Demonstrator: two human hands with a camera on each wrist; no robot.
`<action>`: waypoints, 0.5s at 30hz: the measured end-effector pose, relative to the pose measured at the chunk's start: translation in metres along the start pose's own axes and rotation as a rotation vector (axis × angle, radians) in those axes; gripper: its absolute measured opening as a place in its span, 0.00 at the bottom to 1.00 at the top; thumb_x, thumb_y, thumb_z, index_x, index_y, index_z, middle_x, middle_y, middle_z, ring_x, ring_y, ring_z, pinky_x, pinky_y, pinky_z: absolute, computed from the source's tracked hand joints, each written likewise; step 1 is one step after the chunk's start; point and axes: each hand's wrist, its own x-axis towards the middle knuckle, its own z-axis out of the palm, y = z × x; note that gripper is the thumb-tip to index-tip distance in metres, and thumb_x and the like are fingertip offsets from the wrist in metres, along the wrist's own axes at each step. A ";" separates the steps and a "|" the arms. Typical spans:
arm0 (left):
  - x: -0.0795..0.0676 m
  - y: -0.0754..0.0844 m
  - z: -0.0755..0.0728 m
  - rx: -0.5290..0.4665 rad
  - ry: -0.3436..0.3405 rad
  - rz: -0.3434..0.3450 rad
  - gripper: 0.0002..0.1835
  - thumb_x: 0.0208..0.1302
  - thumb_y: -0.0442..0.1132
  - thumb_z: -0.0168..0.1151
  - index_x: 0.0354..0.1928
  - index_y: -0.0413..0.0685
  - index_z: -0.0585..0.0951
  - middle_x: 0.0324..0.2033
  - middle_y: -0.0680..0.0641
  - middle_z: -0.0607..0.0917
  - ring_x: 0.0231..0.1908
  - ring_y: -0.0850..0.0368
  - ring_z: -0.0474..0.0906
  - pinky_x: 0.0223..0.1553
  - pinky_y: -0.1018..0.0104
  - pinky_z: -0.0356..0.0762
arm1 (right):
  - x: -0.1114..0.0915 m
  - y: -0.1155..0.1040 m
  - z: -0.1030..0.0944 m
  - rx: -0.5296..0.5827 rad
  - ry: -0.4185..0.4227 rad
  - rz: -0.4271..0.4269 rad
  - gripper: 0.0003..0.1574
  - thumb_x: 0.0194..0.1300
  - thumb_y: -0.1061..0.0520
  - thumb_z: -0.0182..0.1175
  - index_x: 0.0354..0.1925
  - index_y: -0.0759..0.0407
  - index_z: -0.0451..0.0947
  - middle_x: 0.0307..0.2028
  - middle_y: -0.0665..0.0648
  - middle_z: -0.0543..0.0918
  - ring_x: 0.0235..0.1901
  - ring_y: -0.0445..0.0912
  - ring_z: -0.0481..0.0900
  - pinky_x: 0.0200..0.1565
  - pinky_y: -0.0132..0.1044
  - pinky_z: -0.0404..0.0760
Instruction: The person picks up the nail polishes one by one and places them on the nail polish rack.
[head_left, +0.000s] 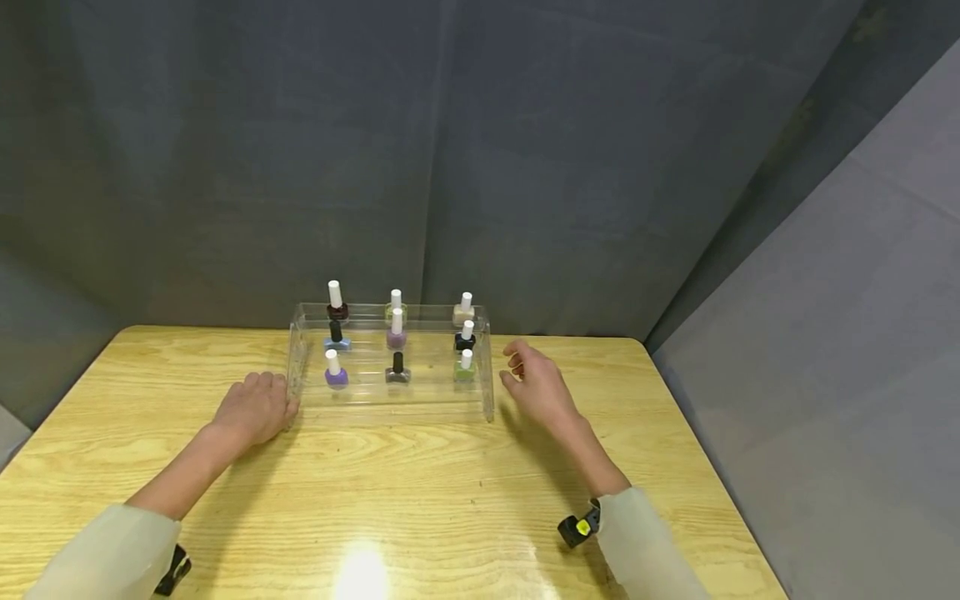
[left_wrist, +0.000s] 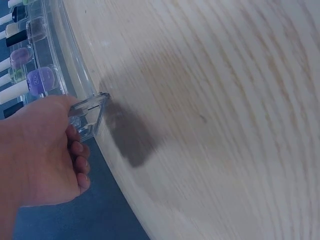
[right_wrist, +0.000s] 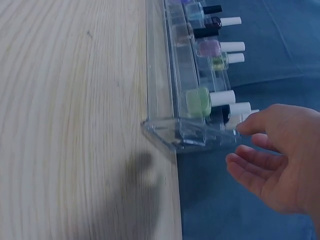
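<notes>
A clear stepped nail polish rack (head_left: 431,398) stands towards the back of the table, bottles on its three tiers. My left hand (head_left: 255,406) grips its left end panel; in the left wrist view the thumb lies on the inner side and the fingers curl outside. Beyond the right end panel (right_wrist: 187,135), my right hand (head_left: 538,385) hovers with loosely bent fingers, holding nothing. The front tier carries a purple bottle (head_left: 337,377), a grey one with a black cap (head_left: 397,374) and a green one (head_left: 464,372). Behind are light blue (head_left: 337,342), mauve (head_left: 396,338) and black (head_left: 464,341) bottles.
On the top tier stand dark red (head_left: 337,312), yellow-green (head_left: 396,314) and beige (head_left: 462,314) bottles, all white-capped. A dark curtain (head_left: 435,150) hangs just behind the wooden table (head_left: 420,492). A grey partition (head_left: 840,333) runs along the right side.
</notes>
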 end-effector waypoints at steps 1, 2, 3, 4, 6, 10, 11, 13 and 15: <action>0.000 0.000 -0.001 -0.003 0.001 0.000 0.18 0.73 0.43 0.51 0.39 0.30 0.72 0.33 0.38 0.75 0.36 0.42 0.70 0.39 0.43 0.72 | -0.001 0.001 -0.002 0.001 -0.003 0.010 0.20 0.67 0.60 0.64 0.57 0.58 0.74 0.43 0.56 0.81 0.43 0.49 0.81 0.46 0.44 0.80; 0.000 -0.001 -0.001 -0.006 0.001 0.000 0.18 0.73 0.44 0.51 0.39 0.30 0.72 0.33 0.38 0.75 0.36 0.42 0.69 0.39 0.43 0.72 | -0.002 0.003 -0.004 0.003 -0.009 0.019 0.20 0.68 0.59 0.63 0.57 0.58 0.74 0.44 0.56 0.81 0.44 0.49 0.81 0.46 0.44 0.80; 0.000 -0.001 -0.001 -0.011 0.000 -0.003 0.18 0.73 0.44 0.51 0.39 0.30 0.73 0.33 0.38 0.75 0.36 0.42 0.69 0.39 0.43 0.72 | -0.003 0.004 -0.006 0.005 -0.015 0.027 0.20 0.69 0.58 0.62 0.57 0.58 0.74 0.45 0.56 0.81 0.45 0.49 0.81 0.47 0.44 0.79; 0.000 -0.002 -0.001 -0.016 -0.002 -0.007 0.18 0.73 0.44 0.51 0.40 0.30 0.73 0.34 0.38 0.75 0.36 0.42 0.69 0.39 0.43 0.71 | -0.004 0.005 -0.008 0.008 -0.022 0.033 0.20 0.70 0.57 0.62 0.58 0.57 0.74 0.46 0.57 0.82 0.46 0.50 0.81 0.48 0.45 0.79; 0.001 -0.003 0.000 -0.021 -0.009 -0.010 0.18 0.73 0.44 0.51 0.40 0.30 0.73 0.34 0.38 0.75 0.36 0.42 0.69 0.40 0.43 0.71 | -0.006 0.007 -0.011 0.011 -0.034 0.029 0.21 0.71 0.57 0.61 0.60 0.58 0.73 0.48 0.58 0.82 0.48 0.51 0.81 0.50 0.46 0.79; 0.002 -0.006 0.001 -0.032 -0.019 -0.005 0.19 0.73 0.44 0.50 0.42 0.30 0.74 0.36 0.37 0.76 0.38 0.41 0.70 0.41 0.42 0.71 | -0.010 0.013 -0.019 -0.006 -0.055 -0.001 0.23 0.72 0.56 0.60 0.62 0.59 0.72 0.53 0.60 0.81 0.53 0.53 0.79 0.54 0.47 0.77; 0.002 -0.007 0.002 -0.039 -0.021 0.001 0.19 0.73 0.44 0.50 0.44 0.29 0.74 0.37 0.36 0.77 0.39 0.40 0.71 0.42 0.41 0.71 | -0.012 0.014 -0.021 -0.013 -0.059 -0.005 0.24 0.72 0.56 0.60 0.63 0.60 0.71 0.54 0.60 0.80 0.54 0.53 0.78 0.55 0.47 0.76; 0.002 -0.008 0.002 -0.058 -0.029 0.007 0.21 0.74 0.45 0.50 0.47 0.27 0.74 0.41 0.33 0.78 0.43 0.36 0.72 0.45 0.39 0.71 | -0.014 0.017 -0.026 -0.028 -0.073 -0.017 0.25 0.73 0.55 0.59 0.64 0.60 0.71 0.57 0.61 0.79 0.57 0.54 0.77 0.56 0.48 0.76; 0.002 -0.009 0.002 -0.076 -0.043 0.009 0.25 0.75 0.47 0.50 0.52 0.24 0.73 0.46 0.29 0.77 0.47 0.33 0.72 0.48 0.37 0.71 | -0.017 0.020 -0.030 -0.039 -0.084 -0.033 0.26 0.73 0.54 0.59 0.65 0.62 0.70 0.60 0.62 0.77 0.59 0.55 0.75 0.57 0.51 0.75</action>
